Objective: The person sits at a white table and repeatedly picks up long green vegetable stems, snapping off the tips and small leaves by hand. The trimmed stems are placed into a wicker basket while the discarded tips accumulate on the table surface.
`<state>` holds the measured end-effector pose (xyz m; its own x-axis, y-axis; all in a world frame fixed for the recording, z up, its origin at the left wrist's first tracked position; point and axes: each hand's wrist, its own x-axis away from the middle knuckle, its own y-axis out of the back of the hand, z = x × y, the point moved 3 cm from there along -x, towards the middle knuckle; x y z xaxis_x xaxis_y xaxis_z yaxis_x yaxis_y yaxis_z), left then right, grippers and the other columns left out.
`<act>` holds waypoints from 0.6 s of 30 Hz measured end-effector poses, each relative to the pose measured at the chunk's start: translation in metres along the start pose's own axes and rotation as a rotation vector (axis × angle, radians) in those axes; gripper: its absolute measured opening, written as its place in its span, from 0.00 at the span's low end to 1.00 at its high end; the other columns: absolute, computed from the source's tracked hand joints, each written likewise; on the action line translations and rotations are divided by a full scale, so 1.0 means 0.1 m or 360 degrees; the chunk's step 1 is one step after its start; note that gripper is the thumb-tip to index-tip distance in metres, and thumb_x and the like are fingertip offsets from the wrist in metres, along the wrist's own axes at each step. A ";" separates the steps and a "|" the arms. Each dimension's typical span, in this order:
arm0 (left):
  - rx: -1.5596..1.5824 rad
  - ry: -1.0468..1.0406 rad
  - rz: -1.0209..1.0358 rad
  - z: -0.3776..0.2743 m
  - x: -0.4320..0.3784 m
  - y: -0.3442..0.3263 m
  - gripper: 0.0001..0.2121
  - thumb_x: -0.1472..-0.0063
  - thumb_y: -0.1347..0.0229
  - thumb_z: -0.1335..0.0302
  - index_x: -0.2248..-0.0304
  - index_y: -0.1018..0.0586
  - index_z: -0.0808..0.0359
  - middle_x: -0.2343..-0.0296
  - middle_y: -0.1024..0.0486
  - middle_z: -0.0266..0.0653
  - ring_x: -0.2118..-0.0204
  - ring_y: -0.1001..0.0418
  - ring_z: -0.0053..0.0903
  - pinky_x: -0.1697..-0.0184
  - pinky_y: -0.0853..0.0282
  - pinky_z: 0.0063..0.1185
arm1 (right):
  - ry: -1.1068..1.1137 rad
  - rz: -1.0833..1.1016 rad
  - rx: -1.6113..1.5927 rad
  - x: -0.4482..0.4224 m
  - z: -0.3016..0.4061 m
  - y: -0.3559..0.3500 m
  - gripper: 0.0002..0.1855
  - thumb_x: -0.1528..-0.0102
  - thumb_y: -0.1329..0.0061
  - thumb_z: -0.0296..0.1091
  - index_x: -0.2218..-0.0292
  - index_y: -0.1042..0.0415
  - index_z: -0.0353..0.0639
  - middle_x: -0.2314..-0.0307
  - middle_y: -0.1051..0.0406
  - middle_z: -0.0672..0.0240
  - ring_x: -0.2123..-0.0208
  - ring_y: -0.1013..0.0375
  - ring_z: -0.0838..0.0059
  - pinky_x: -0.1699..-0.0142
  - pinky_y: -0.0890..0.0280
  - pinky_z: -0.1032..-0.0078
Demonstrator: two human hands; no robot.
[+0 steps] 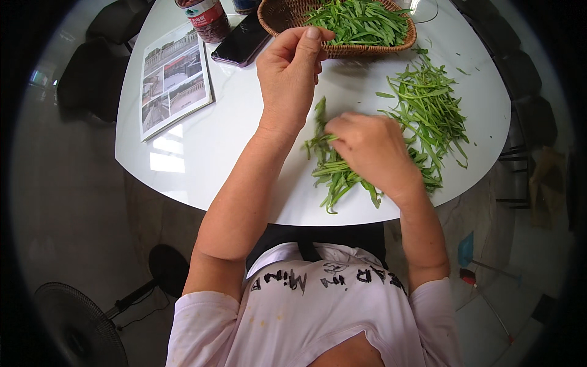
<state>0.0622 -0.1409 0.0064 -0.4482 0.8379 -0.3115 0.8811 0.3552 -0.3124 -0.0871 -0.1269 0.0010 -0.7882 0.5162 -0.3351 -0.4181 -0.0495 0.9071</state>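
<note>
My left hand (291, 69) is raised in front of the wicker basket (339, 52), its thumb pressed to the curled fingers. Nothing shows between them, though the palm side is hidden. Green leafy stems (362, 23), which look like water spinach, fill the basket's right part. Slightly blurred, my right hand (371, 149) pinches a leafy green sprig (321, 114) above the white table. Beneath and beside that hand lies a small heap of green stems (339, 176). Farther right, a larger loose pile of greens (431, 108) spreads across the tabletop.
A white marble-patterned table (229, 160) lies before me. At its back left are a picture booklet (174, 82), a black phone (242, 40) and a jar (208, 20) with a red label. A fan (78, 325) stands on the floor at left; dark chairs (91, 78) surround the table.
</note>
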 end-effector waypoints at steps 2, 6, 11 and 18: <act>-0.0089 0.0063 0.0046 0.00 0.02 -0.01 0.13 0.36 0.49 0.66 0.66 0.21 0.68 0.81 0.32 0.26 0.80 0.40 0.10 0.78 0.44 0.11 | -0.0109 -0.0153 -0.0160 0.04 -0.08 0.10 0.08 0.55 0.44 0.26 0.69 0.26 0.41 0.75 0.27 0.64 0.76 0.27 0.65 0.72 0.33 0.72; -0.0300 0.0040 0.0164 0.07 0.04 -0.04 0.11 0.38 0.46 0.65 0.65 0.21 0.66 0.77 0.29 0.25 0.76 0.37 0.10 0.76 0.41 0.11 | -0.0408 -0.0448 -0.0329 0.16 -0.28 0.32 0.08 0.55 0.43 0.22 0.70 0.26 0.39 0.74 0.26 0.66 0.77 0.28 0.74 0.75 0.36 0.79; -0.0481 0.0158 0.0400 0.03 0.10 -0.20 0.11 0.42 0.41 0.68 0.68 0.21 0.69 0.76 0.26 0.30 0.72 0.33 0.13 0.69 0.35 0.15 | -0.0537 -0.0728 -0.0131 0.28 -0.39 0.54 0.07 0.55 0.42 0.23 0.70 0.25 0.40 0.75 0.26 0.69 0.77 0.30 0.79 0.77 0.37 0.82; -0.0398 0.0220 0.0912 0.14 0.17 -0.21 0.08 0.42 0.41 0.68 0.70 0.21 0.66 0.79 0.27 0.25 0.76 0.34 0.10 0.75 0.40 0.11 | -0.0401 -0.0729 -0.0281 0.37 -0.36 0.50 0.11 0.57 0.40 0.25 0.70 0.27 0.40 0.76 0.27 0.64 0.80 0.30 0.69 0.76 0.36 0.78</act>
<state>0.0344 -0.1401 -0.0051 0.1135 0.9633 -0.2434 0.9912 -0.0932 0.0937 -0.1532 -0.1407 0.0252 -0.3846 0.7062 -0.5945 -0.7795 0.0965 0.6189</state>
